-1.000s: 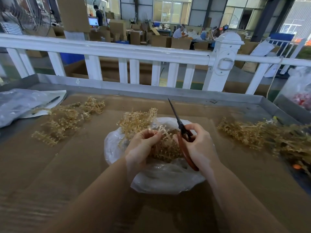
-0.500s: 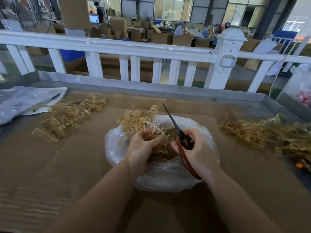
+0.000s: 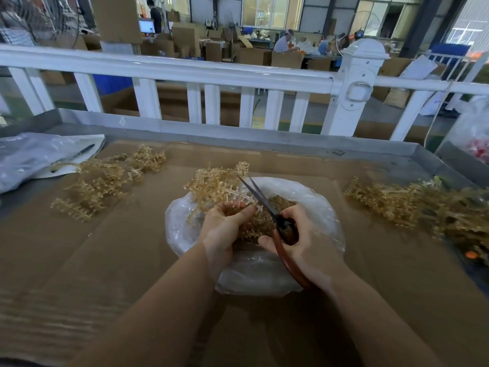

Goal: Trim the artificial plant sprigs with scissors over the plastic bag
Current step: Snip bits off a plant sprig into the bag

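A clear plastic bag lies open on the cardboard-covered table, with a heap of tan trimmings inside. My left hand grips a tan artificial sprig over the bag, and the sprig fans up and away from my fingers. My right hand holds red-handled scissors. Their dark blades are slightly parted and point up-left, close beside the sprig.
A pile of tan sprigs lies at the left and a larger pile at the right. A grey plastic bag sits at the far left. A white railing runs behind the table's metal rim.
The scissor blades have parted slightly and swung further left toward the sprig. Both hands stay over the bag with only small shifts.
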`<state>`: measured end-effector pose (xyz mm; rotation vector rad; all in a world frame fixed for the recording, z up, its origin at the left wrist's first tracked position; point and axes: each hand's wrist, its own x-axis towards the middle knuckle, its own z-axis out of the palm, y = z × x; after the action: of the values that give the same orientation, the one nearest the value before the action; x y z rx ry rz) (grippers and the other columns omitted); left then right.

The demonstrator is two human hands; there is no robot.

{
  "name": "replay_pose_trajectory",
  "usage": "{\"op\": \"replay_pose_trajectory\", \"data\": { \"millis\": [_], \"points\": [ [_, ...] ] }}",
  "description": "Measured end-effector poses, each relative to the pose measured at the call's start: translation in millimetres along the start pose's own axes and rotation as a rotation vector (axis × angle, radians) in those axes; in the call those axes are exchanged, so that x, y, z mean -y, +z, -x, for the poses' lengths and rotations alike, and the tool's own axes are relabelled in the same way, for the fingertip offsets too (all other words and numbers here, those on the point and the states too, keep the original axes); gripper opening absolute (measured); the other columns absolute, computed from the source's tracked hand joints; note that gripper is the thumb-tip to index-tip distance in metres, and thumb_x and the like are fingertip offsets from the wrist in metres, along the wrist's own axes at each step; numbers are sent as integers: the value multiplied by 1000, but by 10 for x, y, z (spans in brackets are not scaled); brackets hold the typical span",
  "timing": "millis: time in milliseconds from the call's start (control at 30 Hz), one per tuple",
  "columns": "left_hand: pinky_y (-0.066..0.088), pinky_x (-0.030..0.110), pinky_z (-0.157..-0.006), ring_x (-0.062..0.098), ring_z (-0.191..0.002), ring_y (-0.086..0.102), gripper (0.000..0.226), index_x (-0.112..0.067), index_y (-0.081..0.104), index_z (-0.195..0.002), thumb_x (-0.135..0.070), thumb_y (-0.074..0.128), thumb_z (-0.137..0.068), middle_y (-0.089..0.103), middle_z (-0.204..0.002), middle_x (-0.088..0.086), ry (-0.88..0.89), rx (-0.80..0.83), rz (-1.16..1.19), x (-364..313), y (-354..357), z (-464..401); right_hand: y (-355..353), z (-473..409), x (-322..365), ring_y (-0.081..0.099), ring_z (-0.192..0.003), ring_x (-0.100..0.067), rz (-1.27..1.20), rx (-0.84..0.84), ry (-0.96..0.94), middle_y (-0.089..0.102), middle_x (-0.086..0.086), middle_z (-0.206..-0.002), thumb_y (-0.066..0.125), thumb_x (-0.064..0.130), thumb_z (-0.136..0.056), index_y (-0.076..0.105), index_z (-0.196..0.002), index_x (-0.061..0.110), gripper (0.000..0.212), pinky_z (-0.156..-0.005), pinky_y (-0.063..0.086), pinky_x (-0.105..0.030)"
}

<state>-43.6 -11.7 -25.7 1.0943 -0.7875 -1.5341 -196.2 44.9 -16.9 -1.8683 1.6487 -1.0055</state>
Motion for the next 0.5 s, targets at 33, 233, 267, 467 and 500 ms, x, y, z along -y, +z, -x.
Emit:
{"op": "replay_pose_trajectory", "data": {
  "millis": [33, 233, 267, 467, 500],
  "points": [
    [54, 51, -85, 40, -96, 66, 34, 1, 60, -106, -6, 75, -76, 68, -102, 25, -2, 0, 3, 6, -5, -7, 0, 3, -3, 55, -92, -1, 18, 1, -2, 57, 14, -96, 72, 58, -69, 44, -103, 37, 49, -78, 42, -16],
    [52, 31, -57, 16, -61, 66, 17, -10, 61, -86, -7, 75, -77, 67, -66, 3, -4, -1, 23, 30, -30, -83, -23, 18, -17, 53, -91, 1, 86, 18, -45, 57, 16, -95, 73, 56, -70, 47, -102, 34, 47, -76, 39, -11],
    [52, 29, -54, 14, -58, 65, 17, -10, 61, -87, -7, 75, -77, 67, -63, 1, -2, -4, 17, 32, -30, -85, -31, 22, -20, 53, -90, 1, 93, 20, -52, 57, 16, -94, 72, 56, -71, 46, -102, 34, 47, -76, 39, -12],
    [49, 24, -50, 9, -54, 63, 17, -13, 59, -84, -9, 75, -78, 65, -59, -4, 16, -29, 0, 24, -15, -74, -69, 29, -25, 53, -89, -4, 119, 47, -36, 57, 11, -93, 70, 62, -69, 46, -100, 34, 47, -79, 45, -23],
    [49, 24, -51, 10, -56, 63, 17, -14, 59, -84, -9, 75, -78, 66, -61, -4, 16, -32, -5, 19, -11, -72, -74, 25, -24, 54, -90, -5, 124, 53, -28, 57, 11, -94, 69, 62, -69, 46, -100, 34, 48, -80, 46, -26]
  ]
}}
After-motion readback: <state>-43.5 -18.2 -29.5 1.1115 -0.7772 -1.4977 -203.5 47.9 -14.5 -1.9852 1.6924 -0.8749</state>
